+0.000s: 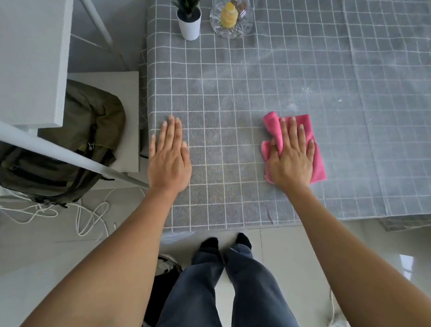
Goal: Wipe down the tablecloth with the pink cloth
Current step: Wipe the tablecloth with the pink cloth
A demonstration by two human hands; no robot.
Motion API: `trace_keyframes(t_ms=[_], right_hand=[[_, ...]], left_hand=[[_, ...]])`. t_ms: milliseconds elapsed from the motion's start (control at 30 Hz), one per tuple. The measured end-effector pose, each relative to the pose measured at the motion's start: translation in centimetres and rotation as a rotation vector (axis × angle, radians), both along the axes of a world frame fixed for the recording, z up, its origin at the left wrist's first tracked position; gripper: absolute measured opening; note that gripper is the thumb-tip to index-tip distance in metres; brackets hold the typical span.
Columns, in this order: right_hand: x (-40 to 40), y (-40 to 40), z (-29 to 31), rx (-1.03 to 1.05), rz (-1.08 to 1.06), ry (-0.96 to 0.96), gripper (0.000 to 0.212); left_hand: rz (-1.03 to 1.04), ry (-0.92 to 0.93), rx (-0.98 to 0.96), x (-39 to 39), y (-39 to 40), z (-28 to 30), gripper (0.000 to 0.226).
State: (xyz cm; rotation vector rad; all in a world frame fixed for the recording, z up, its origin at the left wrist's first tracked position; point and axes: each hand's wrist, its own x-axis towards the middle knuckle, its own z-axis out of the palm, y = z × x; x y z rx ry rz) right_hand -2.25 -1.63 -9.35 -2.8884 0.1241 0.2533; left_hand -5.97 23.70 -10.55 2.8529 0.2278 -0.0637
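Pink cloth (310, 137) lay flat on grey checked tablecloth (332, 71), near front edge. Right hand (291, 152) pressed down on cloth, palm flat, fingers spread, not pinching. Left hand (169, 160) lay flat on bare tablecloth near left edge, fingers close together. White dusty smears showed past cloth. Small plant pot (189, 23) and glass dish (230, 14) stood at far side.

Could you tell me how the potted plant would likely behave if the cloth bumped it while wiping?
The potted plant looks tall over a narrow white pot, so it would probably tip rather than slide. The tablecloth looks woven, likely adding grip. It seems light.
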Motion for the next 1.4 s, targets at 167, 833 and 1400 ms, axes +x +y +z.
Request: trace_keyframes(t_ms=[167, 833, 1400], right_hand=[[-0.2, 0.2, 0.0, -0.004, 0.008, -0.017, 0.064], [2.9, -12.7, 0.6, -0.004, -0.09, 0.026, 0.063], [1.6, -5.9, 0.2, 0.088, 0.304, -0.009, 0.065]], left_hand=[[0.023, 0.014, 0.026, 0.3, -0.5, -0.1, 0.054], [-0.114, 0.006, -0.036, 5.8, -14.1, 0.0, 0.056], [-0.091, -0.001, -0.012, 5.9, -14.4, 0.1, 0.055]])
